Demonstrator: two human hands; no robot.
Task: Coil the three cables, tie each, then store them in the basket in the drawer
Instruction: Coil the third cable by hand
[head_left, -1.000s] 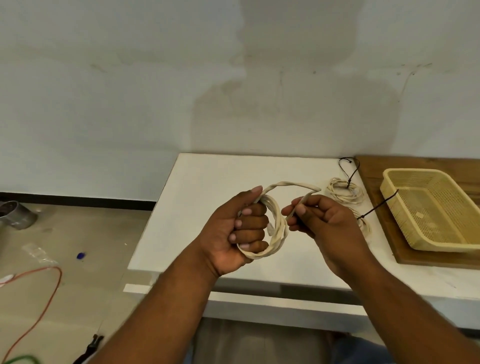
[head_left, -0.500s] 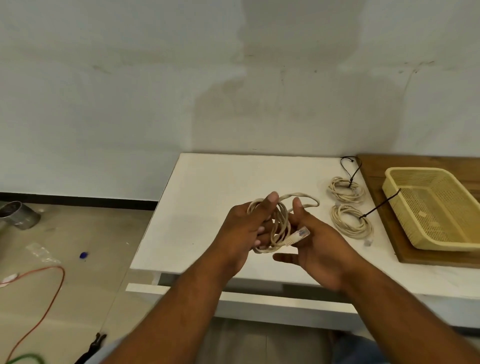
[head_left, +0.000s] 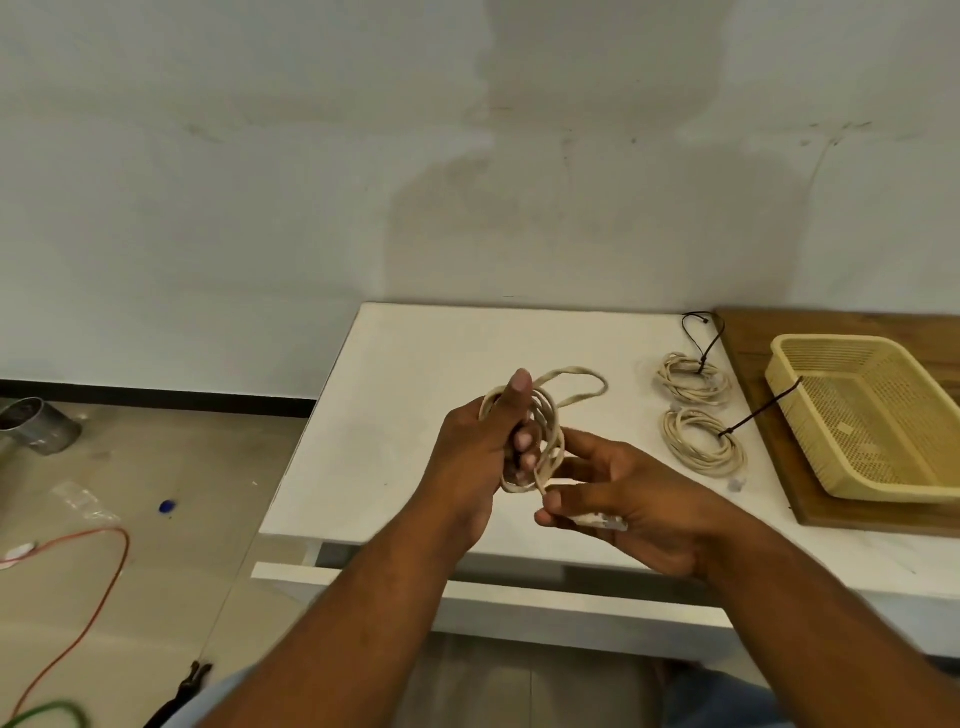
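**Q:** What changed in the last second?

**A:** The right hand (head_left: 634, 504) has drawn the loose end down from the top of the coil (head_left: 550, 415). It now pinches the plug (head_left: 605, 521) between thumb and fingers (head_left: 551, 519), just below the coil. The left hand (head_left: 478, 447) grips the coil above the tabletop (head_left: 415, 374), fingers curled through it.

**Q:** What does this mean for the task?

**A:** The third cable is coiled but not yet tied, and one loop stands loose at the top. The rear tied coil (head_left: 693, 379) and front tied coil (head_left: 704, 441) lie on the tabletop beside the basket (head_left: 841, 339). The likely next step is to secure the end.
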